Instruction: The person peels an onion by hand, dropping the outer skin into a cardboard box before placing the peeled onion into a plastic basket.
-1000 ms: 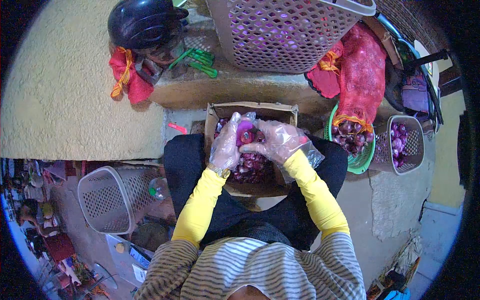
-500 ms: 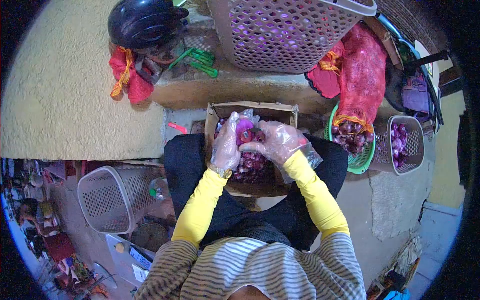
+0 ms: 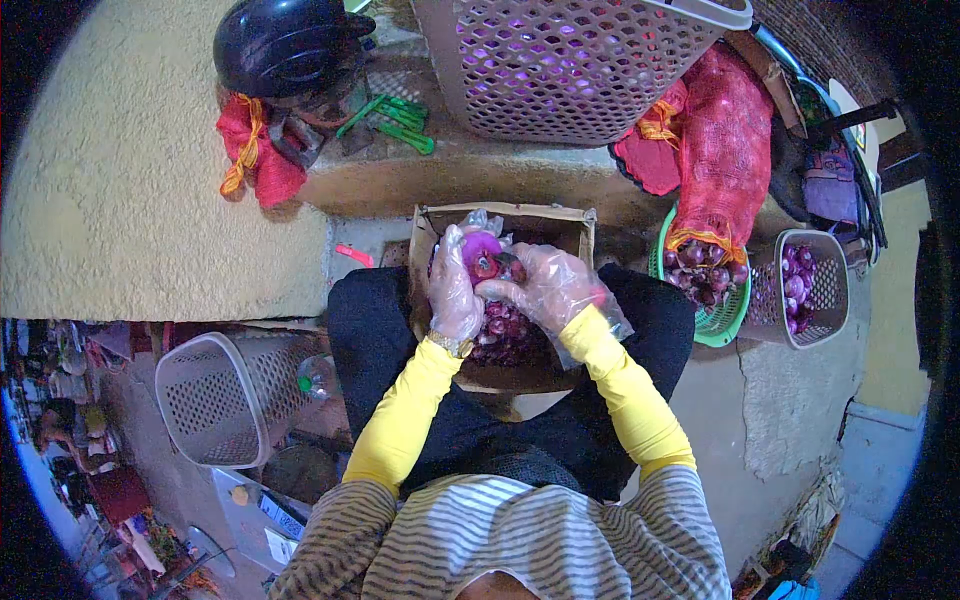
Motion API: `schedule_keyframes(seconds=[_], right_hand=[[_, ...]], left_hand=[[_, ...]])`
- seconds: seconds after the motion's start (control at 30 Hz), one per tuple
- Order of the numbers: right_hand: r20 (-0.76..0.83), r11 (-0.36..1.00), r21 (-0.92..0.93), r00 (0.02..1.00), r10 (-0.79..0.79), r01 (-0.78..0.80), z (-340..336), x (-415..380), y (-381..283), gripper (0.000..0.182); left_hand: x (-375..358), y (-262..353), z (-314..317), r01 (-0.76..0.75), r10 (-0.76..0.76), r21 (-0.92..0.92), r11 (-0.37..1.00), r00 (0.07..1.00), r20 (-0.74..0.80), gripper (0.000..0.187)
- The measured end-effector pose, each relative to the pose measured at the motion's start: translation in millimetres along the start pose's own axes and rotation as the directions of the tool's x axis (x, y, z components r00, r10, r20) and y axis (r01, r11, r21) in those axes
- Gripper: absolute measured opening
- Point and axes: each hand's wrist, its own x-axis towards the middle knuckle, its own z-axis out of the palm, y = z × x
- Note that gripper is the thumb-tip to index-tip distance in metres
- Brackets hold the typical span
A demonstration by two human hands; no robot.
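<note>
My left hand, in a clear plastic glove, is wrapped round a bright purple onion above a cardboard box. Close against it, my right hand, also gloved, has its fingers closed at the onion's dark reddish end. Whether the right fingers pinch a piece of skin or some small tool is too small to tell. Below both hands, dark red onion skins or small onions lie in the box between my knees.
A large perforated basket stands ahead on a ledge beside a red mesh sack. At right are a green basket and a grey basket with onions. Another grey basket lies at left, near a black helmet on the ledge.
Both hands have shifted slightly, the right one a little to the left and down at the wrist. The onion has turned or moved slightly left and up between them.
</note>
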Motion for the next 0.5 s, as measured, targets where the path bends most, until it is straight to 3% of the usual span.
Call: schedule_keyframes(seconds=[0.23, 0.43, 0.5], right_hand=[[0.054, 0.999, 0.026, 0.998, 0.018, -0.019, -2.9, -0.2, -2.3, 0.059], [0.028, 0.998, -0.066, 1.000, -0.005, 0.007, -1.6, 0.7, 2.6, 0.059], [0.009, 0.991, -0.126, 0.999, -0.036, 0.037, 1.2, 0.6, 8.7, 0.060]], left_hand=[[2.1, -5.5, -5.7, -0.043, 0.043, 0.032, 0.999, 0.999, -0.003, 0.042], [-3.6, 0.9, 2.6, 0.008, -0.011, -0.086, 0.996, 0.999, -0.040, 0.044], [-3.4, 5.7, 5.3, 0.079, -0.076, -0.158, 0.984, 0.997, 0.023, 0.044]])
